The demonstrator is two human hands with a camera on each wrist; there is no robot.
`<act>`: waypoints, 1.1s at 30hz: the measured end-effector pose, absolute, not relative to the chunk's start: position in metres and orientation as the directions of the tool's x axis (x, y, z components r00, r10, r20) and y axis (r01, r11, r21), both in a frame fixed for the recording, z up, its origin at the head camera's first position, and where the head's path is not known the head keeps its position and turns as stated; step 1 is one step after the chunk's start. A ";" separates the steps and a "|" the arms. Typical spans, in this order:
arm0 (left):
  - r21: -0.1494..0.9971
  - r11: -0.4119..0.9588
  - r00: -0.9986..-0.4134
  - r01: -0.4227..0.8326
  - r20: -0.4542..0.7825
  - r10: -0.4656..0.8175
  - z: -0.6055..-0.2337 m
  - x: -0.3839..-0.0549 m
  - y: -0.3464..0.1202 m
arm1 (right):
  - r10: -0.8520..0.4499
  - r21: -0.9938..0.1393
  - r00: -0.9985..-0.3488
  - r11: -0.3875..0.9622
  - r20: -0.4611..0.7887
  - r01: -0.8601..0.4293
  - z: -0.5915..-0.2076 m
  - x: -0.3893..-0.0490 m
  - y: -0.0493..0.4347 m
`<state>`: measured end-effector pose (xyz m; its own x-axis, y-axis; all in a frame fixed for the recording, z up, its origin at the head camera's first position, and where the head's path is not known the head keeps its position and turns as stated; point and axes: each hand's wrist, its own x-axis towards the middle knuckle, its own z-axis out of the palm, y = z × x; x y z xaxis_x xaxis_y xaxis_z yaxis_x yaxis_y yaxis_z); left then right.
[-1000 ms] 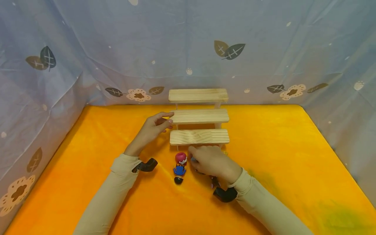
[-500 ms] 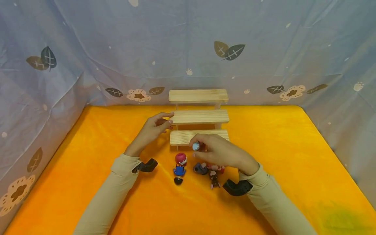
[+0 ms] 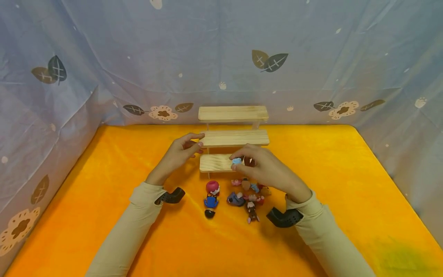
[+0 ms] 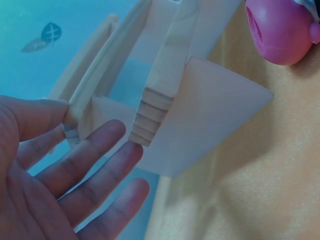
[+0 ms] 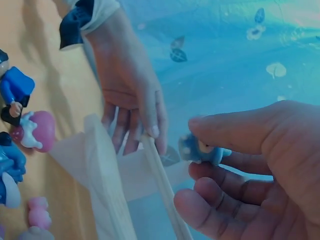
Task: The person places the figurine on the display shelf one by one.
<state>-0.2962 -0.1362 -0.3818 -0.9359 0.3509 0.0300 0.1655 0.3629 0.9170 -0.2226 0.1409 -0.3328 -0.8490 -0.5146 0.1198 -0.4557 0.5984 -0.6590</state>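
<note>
A three-step shelf stand with pale wooden planks (image 3: pixel 233 138) stands at the back middle. My left hand (image 3: pixel 178 154) pinches the left end of its middle plank between thumb and forefinger; the other fingers (image 4: pixel 102 187) are spread beside the lower plank's end. My right hand (image 3: pixel 271 167) holds a small light-blue toy figurine (image 5: pixel 205 150) between thumb and fingers, above the bottom plank (image 3: pixel 214 163). Part of the figurine is hidden by the fingers. In front of the stand lie a pink-headed figurine (image 3: pixel 212 187) and a blue-clothed figurine (image 3: pixel 210 201).
To their right lies a cluster of several small figurines, among them a grey-blue one (image 3: pixel 236 199) and a brown one (image 3: pixel 252 212). An orange-yellow cloth (image 3: pixel 138 238) covers the table. A patterned blue-grey curtain (image 3: pixel 221 46) encloses the back and sides.
My right hand has risen from the figurine cluster with the light-blue figurine and moved forward to the bottom plank. More of the lying figurines show now. My left hand has stayed on the stand.
</note>
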 end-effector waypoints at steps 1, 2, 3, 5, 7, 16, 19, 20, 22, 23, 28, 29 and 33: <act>0.916 0.365 -0.936 0.167 0.030 0.352 -0.382 -0.296 -0.136 | -0.507 -0.665 -0.854 0.598 0.118 -0.447 -0.332 -0.223 0.142; 0.915 0.368 -0.936 0.167 0.030 0.351 -0.382 -0.296 -0.136 | -0.500 -0.675 -0.858 0.594 0.118 -0.439 -0.332 -0.224 0.143; 0.915 0.369 -0.936 0.167 0.029 0.351 -0.382 -0.296 -0.136 | -0.495 -0.682 -0.860 0.588 0.122 -0.435 -0.332 -0.225 0.144; 0.914 0.370 -0.937 0.166 0.029 0.349 -0.382 -0.296 -0.136 | -0.489 -0.698 -0.863 0.574 0.128 -0.428 -0.330 -0.226 0.147; 0.915 0.368 -0.936 0.166 0.029 0.350 -0.382 -0.296 -0.136 | -0.484 -0.712 -0.865 0.559 0.135 -0.424 -0.330 -0.227 0.149; 0.918 0.358 -0.931 0.172 0.032 0.364 -0.382 -0.296 -0.137 | -0.419 -0.758 -0.894 0.529 0.158 -0.382 -0.329 -0.229 0.155; 0.917 0.359 -0.930 0.175 0.034 0.366 -0.383 -0.296 -0.137 | -0.396 -0.774 -0.904 0.518 0.161 -0.365 -0.329 -0.230 0.156; 0.916 0.361 -0.930 0.175 0.034 0.365 -0.383 -0.296 -0.137 | -0.391 -0.780 -0.906 0.512 0.160 -0.358 -0.329 -0.230 0.156; 0.915 0.362 -0.931 0.176 0.035 0.365 -0.383 -0.296 -0.137 | -0.385 -0.790 -0.908 0.501 0.163 -0.354 -0.329 -0.230 0.157; 0.914 0.364 -0.930 0.178 0.036 0.365 -0.383 -0.296 -0.137 | -0.384 -0.793 -0.909 0.497 0.163 -0.352 -0.329 -0.231 0.158; 0.913 0.364 -0.932 0.181 0.041 0.361 -0.384 -0.297 -0.138 | -0.403 -0.767 -0.899 0.519 0.169 -0.377 -0.327 -0.233 0.164; 0.911 0.368 -0.931 0.187 0.045 0.362 -0.384 -0.297 -0.138 | -0.406 -0.761 -0.900 0.531 0.159 -0.374 -0.326 -0.233 0.165; 0.905 0.375 -0.930 0.201 0.055 0.364 -0.384 -0.297 -0.138 | -0.394 -0.709 -0.910 0.607 0.126 -0.360 -0.324 -0.234 0.172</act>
<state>-0.2966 -0.1382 -0.3837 -0.9298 0.3638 0.0553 0.2006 0.3750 0.9051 -0.2342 0.1718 -0.3237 -0.9104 -0.3942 0.1257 -0.3605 0.6066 -0.7086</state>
